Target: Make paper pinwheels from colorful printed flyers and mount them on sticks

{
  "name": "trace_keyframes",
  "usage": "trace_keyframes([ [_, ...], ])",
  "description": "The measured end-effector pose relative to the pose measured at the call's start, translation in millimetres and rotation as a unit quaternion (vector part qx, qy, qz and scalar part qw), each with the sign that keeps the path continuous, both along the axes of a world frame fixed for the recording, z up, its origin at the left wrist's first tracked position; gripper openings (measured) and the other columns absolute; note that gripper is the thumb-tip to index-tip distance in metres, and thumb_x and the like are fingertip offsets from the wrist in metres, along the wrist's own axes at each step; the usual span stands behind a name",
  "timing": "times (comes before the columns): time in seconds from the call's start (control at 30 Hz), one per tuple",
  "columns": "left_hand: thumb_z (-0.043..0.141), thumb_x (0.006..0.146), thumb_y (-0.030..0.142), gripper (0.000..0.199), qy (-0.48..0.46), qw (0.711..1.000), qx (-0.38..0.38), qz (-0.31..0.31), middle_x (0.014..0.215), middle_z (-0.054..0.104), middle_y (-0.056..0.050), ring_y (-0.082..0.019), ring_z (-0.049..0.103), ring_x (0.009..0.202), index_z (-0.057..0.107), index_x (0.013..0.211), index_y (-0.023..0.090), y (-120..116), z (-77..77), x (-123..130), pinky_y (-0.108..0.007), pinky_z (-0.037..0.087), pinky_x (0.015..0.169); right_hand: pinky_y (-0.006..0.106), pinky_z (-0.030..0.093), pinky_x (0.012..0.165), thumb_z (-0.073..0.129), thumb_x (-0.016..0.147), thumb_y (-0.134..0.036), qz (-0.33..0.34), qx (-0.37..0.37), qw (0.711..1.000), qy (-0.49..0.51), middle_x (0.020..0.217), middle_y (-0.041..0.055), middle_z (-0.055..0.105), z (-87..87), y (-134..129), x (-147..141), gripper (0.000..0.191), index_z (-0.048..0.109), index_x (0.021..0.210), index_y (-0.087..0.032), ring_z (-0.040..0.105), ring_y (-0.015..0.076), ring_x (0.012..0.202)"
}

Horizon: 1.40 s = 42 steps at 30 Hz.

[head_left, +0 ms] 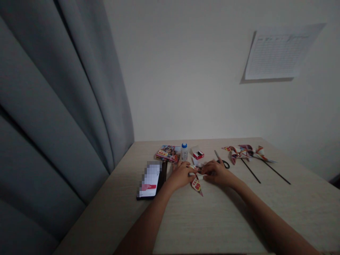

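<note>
Between my two hands, low over the table, is a folded paper pinwheel (197, 185) in printed glossy paper, one pointed blade with "89" sticking out toward me. My left hand (182, 176) is closed on its left side, fingers bent over the paper. My right hand (215, 173) pinches the right side near its middle. The fingers cover most of the pinwheel's centre, so what lies under them is hidden. Just beyond my right hand are scissors (226, 164), and a glue bottle (184, 152) with a blue cap stands behind my left hand.
On the light wooden table (186, 226), a phone (150, 181) lies left of my left hand. A stack of printed paper (168, 153) and a small red box (198, 154) sit at the back. Two finished-looking pinwheels (237, 154) on black sticks (277, 172) lie right. A curtain (87, 88) hangs left.
</note>
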<state>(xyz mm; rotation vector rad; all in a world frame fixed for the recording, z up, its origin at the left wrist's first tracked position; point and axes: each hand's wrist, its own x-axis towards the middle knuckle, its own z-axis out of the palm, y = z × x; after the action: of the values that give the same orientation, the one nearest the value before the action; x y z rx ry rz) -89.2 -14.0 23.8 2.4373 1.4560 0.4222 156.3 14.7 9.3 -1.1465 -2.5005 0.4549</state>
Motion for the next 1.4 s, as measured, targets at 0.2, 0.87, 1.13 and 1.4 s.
trace_keyframes([
  [0.2,0.067,0.089,0.036,0.032,-0.036,0.999,0.01,0.004,0.136,0.057,-0.004,-0.025,0.048,0.132,0.073,0.12,0.036,5.2,-3.5,-0.1,-0.042,0.032,0.117,0.06,0.021,0.116,0.068,0.084,-0.038,-0.008,0.004,1.0,0.0,0.106,0.003,0.076,1.2,-1.3,-1.2,0.019,0.078,0.099,-0.032,0.063,0.0276,0.113],
  [0.87,0.058,0.094,0.043,0.027,0.039,0.999,0.007,0.013,0.142,0.055,-0.003,-0.029,0.042,0.138,0.073,0.116,0.038,-4.3,3.8,0.4,-0.058,0.022,0.118,0.057,0.026,0.115,0.069,0.083,-0.037,-0.014,-0.007,1.0,0.0,0.109,0.0043,0.075,3.3,-2.7,-1.9,0.02,0.079,0.099,-0.031,0.062,0.0275,0.113],
  [1.13,0.06,0.093,0.043,0.027,0.043,0.999,0.011,0.012,0.139,0.055,-0.003,-0.031,0.04,0.137,0.073,0.117,0.04,-5.8,3.8,0.8,-0.061,0.022,0.116,0.06,0.023,0.116,0.067,0.084,-0.037,-0.009,-0.006,1.0,0.0,0.109,0.0046,0.075,0.8,-1.7,-0.5,0.02,0.078,0.1,-0.031,0.061,0.0286,0.115],
  [1.4,0.062,0.092,0.043,0.029,0.025,1.0,-0.003,0.014,0.142,0.054,-0.005,-0.03,0.04,0.139,0.071,0.119,0.037,-2.2,-0.9,0.9,-0.06,0.019,0.118,0.061,0.019,0.117,0.068,0.084,-0.038,-0.01,-0.007,1.0,-0.009,0.11,0.0046,0.075,1.6,-1.5,-0.7,0.021,0.078,0.101,-0.032,0.061,0.0289,0.114],
])
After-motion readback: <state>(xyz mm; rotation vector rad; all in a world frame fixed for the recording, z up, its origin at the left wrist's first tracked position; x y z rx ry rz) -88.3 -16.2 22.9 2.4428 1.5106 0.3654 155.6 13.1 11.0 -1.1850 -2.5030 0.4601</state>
